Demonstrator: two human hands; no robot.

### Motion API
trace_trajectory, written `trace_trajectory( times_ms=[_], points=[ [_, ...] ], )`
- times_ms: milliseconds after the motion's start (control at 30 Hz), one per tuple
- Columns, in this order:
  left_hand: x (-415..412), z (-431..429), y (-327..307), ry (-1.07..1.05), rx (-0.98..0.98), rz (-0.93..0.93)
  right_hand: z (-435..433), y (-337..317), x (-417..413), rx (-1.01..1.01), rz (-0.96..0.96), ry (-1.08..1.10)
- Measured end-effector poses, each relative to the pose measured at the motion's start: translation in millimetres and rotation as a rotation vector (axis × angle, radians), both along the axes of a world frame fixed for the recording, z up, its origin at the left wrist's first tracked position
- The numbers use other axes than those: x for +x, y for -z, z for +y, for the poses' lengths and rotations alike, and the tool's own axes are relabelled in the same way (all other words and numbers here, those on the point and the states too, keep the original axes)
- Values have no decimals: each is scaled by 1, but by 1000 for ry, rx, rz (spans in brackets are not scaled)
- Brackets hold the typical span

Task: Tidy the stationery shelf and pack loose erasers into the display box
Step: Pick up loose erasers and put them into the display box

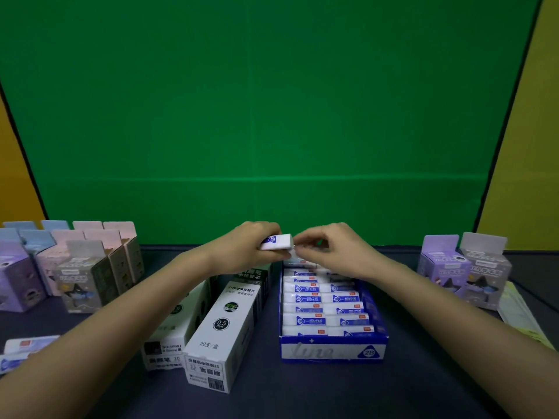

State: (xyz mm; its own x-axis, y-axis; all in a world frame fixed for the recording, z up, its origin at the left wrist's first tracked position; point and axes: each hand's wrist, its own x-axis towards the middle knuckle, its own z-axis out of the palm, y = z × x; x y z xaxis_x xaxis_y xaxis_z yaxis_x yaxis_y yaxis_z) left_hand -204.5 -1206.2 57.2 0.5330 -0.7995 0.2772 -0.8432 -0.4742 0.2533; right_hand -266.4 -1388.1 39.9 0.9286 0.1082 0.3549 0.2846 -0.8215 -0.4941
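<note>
**One more eraser for the back of the box**

Nearest to me, at the left edge of the desk [302, 397], I see some loose erasers [28, 346] that wait for packing; a little further stand two long white refill boxes [223, 331], lying side by side, and just to the right of them the blue display box [332, 352], which is already filled with two columns of erasers in their sleeves.

Above the far end of this box I hold one eraser [276, 241]; my left hand [242, 246] is clamped on it, thumb below and fingers on top, and my right hand [335, 246] has its fingertips pinched together at the eraser's right end. Whether the right hand really grips it or only touches it I cannot tell for sure.

I judge that the step is to set this eraser in the last free place at the back, which my hands partly hide; to do it well I should turn the printed sleeve to match the rows, lower it flat, and let the right fingers guide the end so it does not push the neighbours out of line.

Further away, small purple and pink cartons [69, 267] stand at the far left, and two more [462, 267] at the far right, before the green backdrop [272, 101].
</note>
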Motion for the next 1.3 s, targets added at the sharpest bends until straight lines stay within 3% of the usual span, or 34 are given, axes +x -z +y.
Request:
trace_trajectory(
  times_ms=[67, 167, 433, 600, 733, 1033, 1300],
  points=[
    [-1, -4, 0, 10, 0, 14, 3, -5, -7, 246, 96, -80],
    [-2, -11, 1, 13, 5, 34, 3, -5, -12, 405, 194, -121],
    [-8, -29, 1, 56, 84, 70, -7, -3, -16, 592, 237, -44],
    [-5, -29, -7, 59, 14, 68, -21, -7, -21, 604, 183, 21],
    [-2, -25, -11, 8, -19, 132, -34, -7, -28, 488, 126, 113],
    [-7, -31, 0, -64, 161, 282, -38, 3, -30, 163, 52, 181],
    [4, -35, 8, -26, 334, -65, -42, 6, -28, -162, 76, 145]
  ],
)
